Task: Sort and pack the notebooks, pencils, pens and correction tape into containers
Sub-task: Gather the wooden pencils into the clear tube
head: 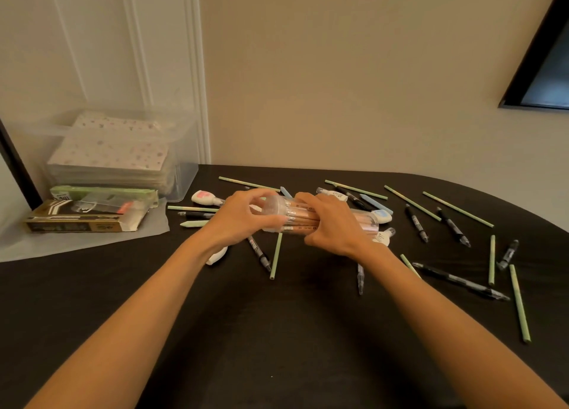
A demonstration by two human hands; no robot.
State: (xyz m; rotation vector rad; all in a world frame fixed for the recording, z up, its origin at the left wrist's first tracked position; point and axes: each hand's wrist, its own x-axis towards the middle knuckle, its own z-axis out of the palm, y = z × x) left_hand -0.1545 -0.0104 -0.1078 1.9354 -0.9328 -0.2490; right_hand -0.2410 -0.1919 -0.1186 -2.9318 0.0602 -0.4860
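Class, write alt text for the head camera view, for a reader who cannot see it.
A left hand and a right hand grip a clear tube of pink pencils sideways over a black table. Green pencils, black pens and correction tapes lie scattered around them. At far left, a clear bin holds patterned notebooks.

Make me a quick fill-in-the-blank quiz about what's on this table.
1. The left hand and right hand together hold a clear tube packed with ____.
2. The clear bin at the back left holds a stack of ____.
3. The loose pencils lying on the table are pale ____.
Missing words: pencils; notebooks; green.
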